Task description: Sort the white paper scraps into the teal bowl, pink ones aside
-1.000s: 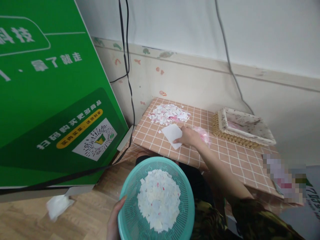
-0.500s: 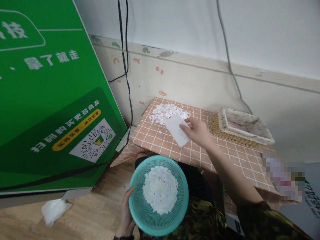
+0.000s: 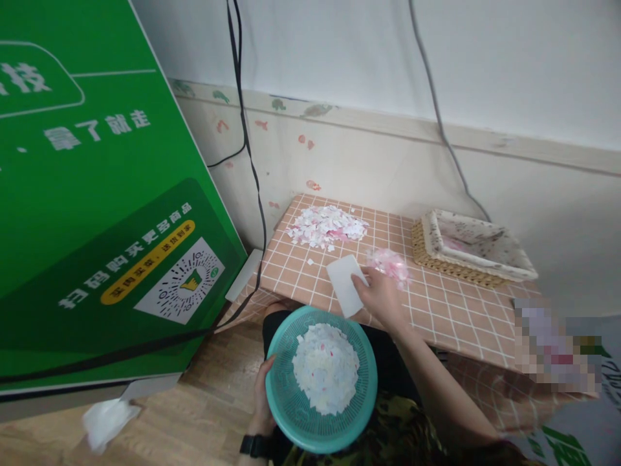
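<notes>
Against left hand, teal basket, pale scraps heaped inside

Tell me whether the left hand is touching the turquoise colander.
Touching: the head view shows the left hand at the side of the turquoise colander, its thumb laid over the rim.

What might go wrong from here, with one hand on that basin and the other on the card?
The left hand holds the basin at one side, so it might tip and spill its paper bits.
The right hand holds the card near the pink heap, which it might brush.
Loose scraps lie uncovered on the table; a knock might scatter them.
</notes>
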A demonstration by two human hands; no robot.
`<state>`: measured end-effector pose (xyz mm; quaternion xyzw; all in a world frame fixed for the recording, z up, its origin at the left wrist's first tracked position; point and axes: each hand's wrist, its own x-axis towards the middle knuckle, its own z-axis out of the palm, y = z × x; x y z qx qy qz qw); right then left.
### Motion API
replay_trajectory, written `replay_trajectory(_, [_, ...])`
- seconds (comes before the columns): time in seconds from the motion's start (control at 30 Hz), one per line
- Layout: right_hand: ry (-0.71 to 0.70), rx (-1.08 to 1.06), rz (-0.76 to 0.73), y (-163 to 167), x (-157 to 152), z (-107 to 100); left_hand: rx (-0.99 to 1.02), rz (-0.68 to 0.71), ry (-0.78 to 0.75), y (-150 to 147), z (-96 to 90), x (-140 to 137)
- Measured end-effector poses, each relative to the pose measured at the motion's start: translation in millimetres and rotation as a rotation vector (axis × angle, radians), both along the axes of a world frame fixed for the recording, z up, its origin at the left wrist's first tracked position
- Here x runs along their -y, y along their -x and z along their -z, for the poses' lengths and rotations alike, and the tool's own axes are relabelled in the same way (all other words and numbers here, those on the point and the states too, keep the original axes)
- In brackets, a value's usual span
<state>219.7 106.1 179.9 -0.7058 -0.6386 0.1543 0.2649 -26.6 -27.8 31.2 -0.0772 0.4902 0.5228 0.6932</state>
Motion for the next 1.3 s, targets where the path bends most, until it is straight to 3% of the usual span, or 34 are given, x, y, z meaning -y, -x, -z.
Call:
replay_trajectory(0.3, [-0.029, 0.153, 0.188, -65.6, -6.0, -17.6, 0.014, 0.005, -0.081, -7.1, 13.5, -12.3])
replay_trajectory(0.5, [-0.090, 0.170, -0.038, -45.4, -26.8, -27.0, 0.034, 0.043, -0.077, -8.2, 11.7, -13.1])
replay_trajectory(0.63, [-0.064, 0.302, -0.075, -28.0, -51.1, -29.3, -0.026, 0.011, -0.078, -9.3, 6.6, -13.1])
replay_trajectory(0.87, [-0.081, 0.311, -0.297, -22.2, -72.1, -30.2, -0.026, -0.019, -0.018, -11.4, -0.6, -14.2])
replay_trajectory(1.03, [-0.090, 0.272, -0.312, -19.8, -79.1, -32.2, -0.033, -0.014, -0.032, -11.5, -3.9, -14.7])
replay_trajectory(1.3, [-0.142, 0.267, -0.374, -14.3, -97.5, -32.4, -0.028, -0.037, -0.035, -9.9, 10.4, -12.5])
